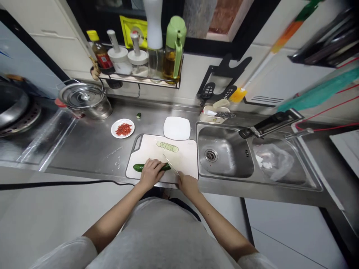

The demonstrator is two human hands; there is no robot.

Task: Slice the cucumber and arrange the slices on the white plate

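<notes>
A dark green cucumber (pixel 137 167) lies across the white cutting board (pixel 137 158), its right end cut. My left hand (pixel 151 172) is closed over the cucumber's middle and presses it to the board. In my right hand (pixel 187 184) is the handle of a knife (pixel 170 163), whose thin blade slants up and left beside the cut end. Whether the blade touches the cucumber I cannot tell. Toward the back of the board, several thin cucumber slices (pixel 167 146) lie overlapped in a row.
Behind the board sits a white square plate (pixel 176 128). A small plate (pixel 114 129) of chopped red pieces (pixel 123 129) and a cucumber end (pixel 138 115) are to the left. A lidded steel pot (pixel 98 106) stands further left; a sink (pixel 224 149) adjoins on the right.
</notes>
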